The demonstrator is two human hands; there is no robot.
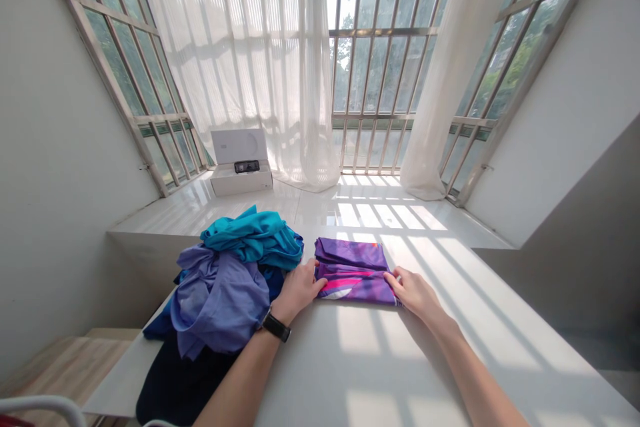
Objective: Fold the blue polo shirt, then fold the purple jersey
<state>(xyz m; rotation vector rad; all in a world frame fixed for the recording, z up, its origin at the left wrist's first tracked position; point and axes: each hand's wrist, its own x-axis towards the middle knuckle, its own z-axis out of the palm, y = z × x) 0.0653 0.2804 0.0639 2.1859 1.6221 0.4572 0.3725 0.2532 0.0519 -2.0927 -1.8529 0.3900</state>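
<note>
A folded purple garment (357,283) with pink and white markings lies flat on the white table, in two folded bands with a crease between them. My left hand (303,285), below a black wristwatch, grips its left edge, thumb on top and the other fingers partly hidden. At the opposite edge my right hand (413,291) pinches the cloth between thumb and fingers. Close beside my left forearm is a loose heap of clothes, with a teal garment (253,233) on top, a lavender one (217,300) in front and dark cloth (185,380) underneath.
An open white box (240,180) holding a black device stands on the window ledge at the back left. Sheer curtains (250,60) hang before barred windows. The white table (400,373) carries striped sunlight. A white curved rail (45,403) shows at bottom left.
</note>
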